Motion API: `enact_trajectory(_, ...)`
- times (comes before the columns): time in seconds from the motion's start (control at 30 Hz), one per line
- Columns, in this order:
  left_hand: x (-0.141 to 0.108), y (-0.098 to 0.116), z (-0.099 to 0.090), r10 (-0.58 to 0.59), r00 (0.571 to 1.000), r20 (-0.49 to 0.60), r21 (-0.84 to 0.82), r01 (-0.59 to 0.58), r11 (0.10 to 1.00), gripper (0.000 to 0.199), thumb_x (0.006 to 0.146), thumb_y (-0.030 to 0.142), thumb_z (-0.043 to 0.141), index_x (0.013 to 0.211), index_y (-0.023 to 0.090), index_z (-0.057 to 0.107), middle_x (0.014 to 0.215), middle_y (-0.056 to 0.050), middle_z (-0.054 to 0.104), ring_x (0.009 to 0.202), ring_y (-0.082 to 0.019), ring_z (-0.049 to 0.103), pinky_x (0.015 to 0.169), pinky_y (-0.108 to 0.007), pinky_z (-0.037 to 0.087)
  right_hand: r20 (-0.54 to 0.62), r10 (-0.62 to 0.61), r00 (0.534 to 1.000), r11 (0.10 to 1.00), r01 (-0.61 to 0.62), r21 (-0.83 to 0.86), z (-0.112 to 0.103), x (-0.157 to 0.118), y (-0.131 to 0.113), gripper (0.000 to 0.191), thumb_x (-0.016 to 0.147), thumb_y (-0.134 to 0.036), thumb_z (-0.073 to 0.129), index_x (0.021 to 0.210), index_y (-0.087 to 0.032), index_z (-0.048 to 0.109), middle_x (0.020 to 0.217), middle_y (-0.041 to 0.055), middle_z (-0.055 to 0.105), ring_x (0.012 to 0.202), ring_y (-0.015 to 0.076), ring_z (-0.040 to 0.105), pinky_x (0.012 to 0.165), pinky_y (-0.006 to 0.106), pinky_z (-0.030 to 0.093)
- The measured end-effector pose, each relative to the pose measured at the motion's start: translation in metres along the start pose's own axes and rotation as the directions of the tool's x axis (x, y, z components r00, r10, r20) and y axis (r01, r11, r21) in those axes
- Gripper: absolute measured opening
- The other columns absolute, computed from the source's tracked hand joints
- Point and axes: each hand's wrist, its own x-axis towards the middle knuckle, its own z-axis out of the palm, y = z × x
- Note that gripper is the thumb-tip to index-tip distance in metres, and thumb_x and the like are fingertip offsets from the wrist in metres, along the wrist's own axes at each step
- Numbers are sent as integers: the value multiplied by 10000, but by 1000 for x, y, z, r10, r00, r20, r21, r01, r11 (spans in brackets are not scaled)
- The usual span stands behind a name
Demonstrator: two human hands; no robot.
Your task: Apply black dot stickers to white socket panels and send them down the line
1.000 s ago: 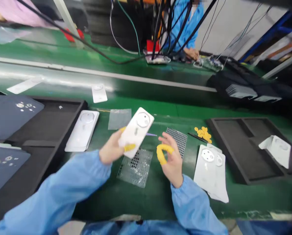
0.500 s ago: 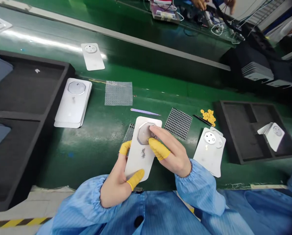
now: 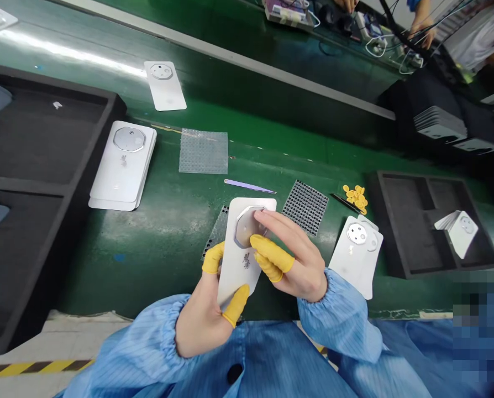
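Observation:
A white phone-shaped panel [image 3: 235,260] with an octagonal camera area stands tilted in front of me. My left hand [image 3: 208,309], with yellow finger cots, grips its lower left part between thumb and fingers. Fingertips of my right hand [image 3: 292,254] touch the octagonal area's right side; its cotted thumb and finger are close together, and whatever may be between them is hidden. Behind the panel lies a partly covered sheet with black dots [image 3: 216,232]. A black dotted sheet [image 3: 305,207] and purple tweezers [image 3: 249,186] lie beyond my hands.
Stacked white panels [image 3: 120,166] sit left beside a large black tray [image 3: 116,110]. More panels [image 3: 352,260], yellow finger cots [image 3: 356,198] and a black divided tray [image 3: 413,271] are at right. Further back lie a bubble sheet [image 3: 203,152] and a single panel [image 3: 166,88]. Another person's hand [image 3: 423,27] shows top right.
The view has shifted slightly. My left hand still holds the panel, which looks a little more upright. My right fingers remain at the octagonal area. The other person's hand at the top right has moved.

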Motion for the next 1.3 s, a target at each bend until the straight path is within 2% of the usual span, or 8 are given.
enact_trajectory(0.27, -6, -13, -1, -108, 993, -53, -24, 107, 994, 753, 840, 196, 625, 1452, 321, 205, 1474, -109, 384, 1278, -318, 479, 1070, -492, 395, 53, 54, 997, 998, -52, -38, 6, -6, -8, 390, 885, -155, 538, 1273, -122, 513, 1363, 188, 526, 1333, 277, 437, 982, 500, 523)
enact_trajectory(0.4, 0, 0, 1, -174, 985, -1, -380, 161, 911, 744, 797, 234, 683, 1418, 357, 290, 1426, -79, 479, 1199, -312, 562, 942, -437, 528, 47, 77, 996, 997, -78, 28, 7, -4, -10, 389, 895, -165, 520, 1283, -141, 512, 1366, 172, 528, 1308, 270, 470, 965, 491, 536)
enact_trajectory(0.5, 11, 13, 2, -197, 980, -42, -549, 142, 823, 576, 825, 331, 648, 1347, 342, 405, 1341, -61, 569, 1143, -299, 602, 869, -402, 567, 75, 55, 996, 997, -59, 50, 8, -2, -12, 373, 901, -159, 508, 1273, -130, 518, 1327, 178, 561, 1297, 262, 483, 952, 469, 550)
enact_trajectory(0.6, 18, 18, 4, -246, 961, -127, -566, 133, 813, 449, 880, 338, 577, 1315, 325, 469, 1296, -40, 605, 1151, -272, 597, 906, -384, 545, 97, 33, 995, 999, -35, 19, 9, -2, -14, 373, 886, -141, 530, 1256, -99, 531, 1292, 194, 586, 1302, 268, 477, 956, 456, 550)
enact_trajectory(0.77, 15, 19, 6, -311, 929, -199, -535, 163, 829, 490, 854, 268, 624, 1321, 305, 482, 1250, -36, 636, 1082, -258, 635, 871, -358, 558, 128, 58, 990, 998, -58, 0, 11, -4, -15, 400, 878, -135, 534, 1278, -138, 525, 1353, 161, 545, 1309, 273, 471, 980, 488, 528)
enact_trajectory(1.1, 15, 32, 5, -401, 898, -180, -627, 209, 750, 468, 837, 276, 643, 1286, 300, 516, 1121, -40, 699, 946, -255, 693, 739, -343, 608, -23, 134, 991, 967, -126, 223, 11, 4, -16, 419, 891, -141, 525, 1304, -214, 525, 1327, 90, 579, 1238, 255, 548, 975, 493, 542)
enact_trajectory(1.17, 16, 32, 4, -385, 910, -153, -635, 207, 744, 448, 846, 283, 627, 1282, 295, 523, 1101, -43, 708, 912, -259, 706, 713, -350, 615, -111, 257, 960, 943, -224, 246, 14, 2, -18, 422, 878, -138, 555, 1287, -244, 546, 1365, 65, 546, 1245, 258, 542, 999, 493, 527)
enact_trajectory(1.3, 22, 30, -1, -408, 905, -118, -615, 256, 746, 398, 831, 307, 646, 1221, 288, 567, 1026, -39, 734, 819, -270, 727, 615, -351, 618, -183, 596, 782, 774, -499, 389, 28, -6, -23, 456, 869, -166, 604, 1305, -274, 526, 1252, 50, 635, 1087, 226, 658, 889, 397, 604)
